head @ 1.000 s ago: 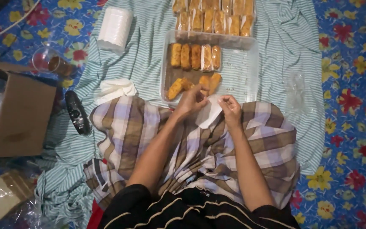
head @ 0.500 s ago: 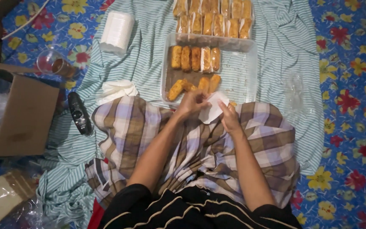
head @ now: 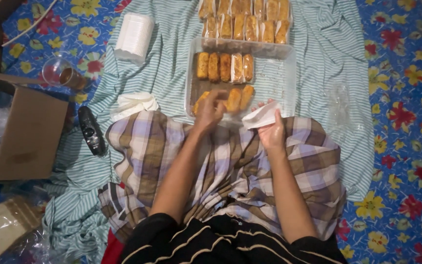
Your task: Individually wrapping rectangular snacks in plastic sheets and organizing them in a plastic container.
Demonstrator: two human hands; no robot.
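Observation:
My left hand (head: 210,110) reaches over the near edge of a clear plastic tray (head: 284,73), fingers bent and blurred just above the golden fried rolls (head: 235,98) in its front row. A second row of rolls (head: 223,67) lies further back in the tray, one of them wrapped in white. My right hand (head: 272,134) holds a white paper wrapper (head: 260,116) above my plaid-covered lap, at the tray's front edge. Beyond the tray lie several wrapped rolls (head: 247,24) in rows.
A stack of white wrappers (head: 135,36) and a crumpled white paper (head: 133,103) lie on the striped cloth to the left. A black remote (head: 91,131), a cardboard box (head: 30,134) and a glass (head: 57,72) are further left. A clear plastic bag (head: 338,105) lies on the right.
Both hands were together at the white wrapper. My left hand has let go and moved forward to the rolls in the tray; my right hand keeps the wrapper.

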